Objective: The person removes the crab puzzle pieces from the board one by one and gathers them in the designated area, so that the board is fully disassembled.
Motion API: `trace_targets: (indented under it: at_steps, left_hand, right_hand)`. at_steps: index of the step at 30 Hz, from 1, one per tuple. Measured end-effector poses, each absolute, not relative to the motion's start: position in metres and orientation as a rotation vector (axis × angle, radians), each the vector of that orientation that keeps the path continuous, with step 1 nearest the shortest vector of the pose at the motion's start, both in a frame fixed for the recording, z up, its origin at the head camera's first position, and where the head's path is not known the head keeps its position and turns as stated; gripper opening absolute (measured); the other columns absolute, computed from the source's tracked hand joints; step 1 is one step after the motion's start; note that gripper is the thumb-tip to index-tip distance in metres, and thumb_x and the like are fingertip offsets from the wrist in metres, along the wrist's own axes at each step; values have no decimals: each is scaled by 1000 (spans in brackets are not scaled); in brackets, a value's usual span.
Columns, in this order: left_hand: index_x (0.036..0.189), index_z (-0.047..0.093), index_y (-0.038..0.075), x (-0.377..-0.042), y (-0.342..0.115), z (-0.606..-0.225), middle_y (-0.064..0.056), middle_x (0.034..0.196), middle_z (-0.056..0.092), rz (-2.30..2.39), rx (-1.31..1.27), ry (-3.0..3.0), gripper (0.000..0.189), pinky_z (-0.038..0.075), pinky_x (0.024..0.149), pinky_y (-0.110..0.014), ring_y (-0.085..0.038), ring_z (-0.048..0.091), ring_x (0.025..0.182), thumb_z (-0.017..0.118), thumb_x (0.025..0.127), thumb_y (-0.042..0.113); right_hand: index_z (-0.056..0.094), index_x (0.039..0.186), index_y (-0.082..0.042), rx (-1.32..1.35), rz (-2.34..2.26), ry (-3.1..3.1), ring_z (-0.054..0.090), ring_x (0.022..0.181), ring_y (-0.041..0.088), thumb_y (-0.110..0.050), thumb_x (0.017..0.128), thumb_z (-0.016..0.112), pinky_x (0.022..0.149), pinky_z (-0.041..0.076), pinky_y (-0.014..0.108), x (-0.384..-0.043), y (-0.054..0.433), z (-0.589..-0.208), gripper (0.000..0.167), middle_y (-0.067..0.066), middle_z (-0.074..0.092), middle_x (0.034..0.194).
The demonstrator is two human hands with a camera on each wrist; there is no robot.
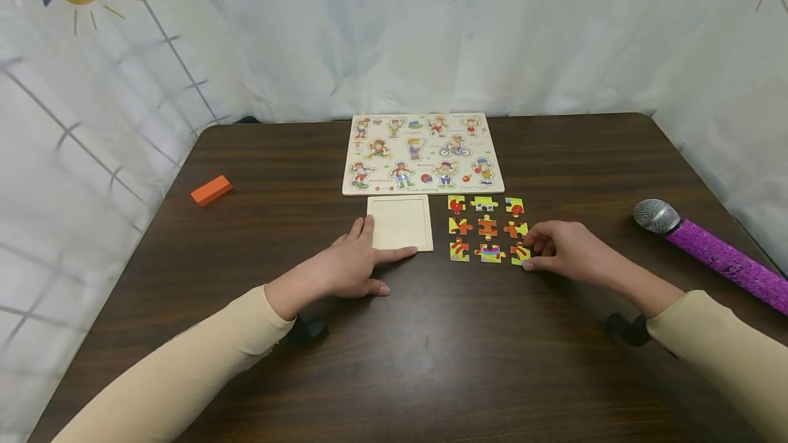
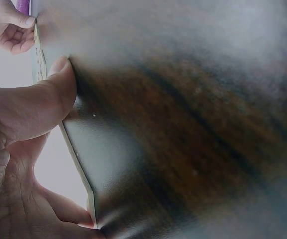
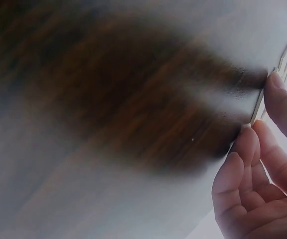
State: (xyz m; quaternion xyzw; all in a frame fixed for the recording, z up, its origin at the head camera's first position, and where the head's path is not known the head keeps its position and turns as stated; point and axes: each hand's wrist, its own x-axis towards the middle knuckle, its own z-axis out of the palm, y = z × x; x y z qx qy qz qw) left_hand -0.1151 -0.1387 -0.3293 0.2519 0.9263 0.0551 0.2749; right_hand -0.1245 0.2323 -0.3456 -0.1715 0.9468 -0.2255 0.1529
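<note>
A small square wooden puzzle tray [image 1: 400, 224] lies bare on the table. My left hand [image 1: 351, 265] is spread at its lower left corner, with fingers along its left and near edges. The left thumb [image 2: 59, 89] rests off the tray. To the right, several yellow and red jigsaw pieces [image 1: 488, 227] lie slightly apart in rows. My right hand [image 1: 569, 251] is at the lower right jigsaw piece [image 1: 520, 253], pinching its edges between thumb and curled fingers. In the right wrist view the thumb [image 3: 283, 99] and fingertips touch a thin piece edge.
Behind the tray lies a large wooden picture board [image 1: 423, 154] with figures playing sports. An orange block [image 1: 212, 191] sits at the far left. A purple microphone [image 1: 714, 251] lies at the right edge. A pale curtain [image 1: 394, 33] hangs behind the brown table [image 1: 431, 361].
</note>
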Motion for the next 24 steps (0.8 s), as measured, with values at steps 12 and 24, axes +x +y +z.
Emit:
trace_targets:
  at_steps: [12,24]
  left_hand:
    - [158,32,48,-115,-138,-329,-38,165,-1,155,669,2488,76,29,118,-64,-55,6,154,73,94,41]
    - [158,31,49,-114,-139,-330,-38,165,0,153,677,2493,76,29,118,-64,-55,6,155,73,94,41]
  right_hand:
    - [70,98,-5,-487,-641,2717,60,78,13,-25,84,85,71,51,32,-124,233,-347,29,0,68,86]
    - [70,100,-5,-471,-649,2713,61,80,13,-26,85,85,72,51,32,-124,234,-346,30,1,69,88]
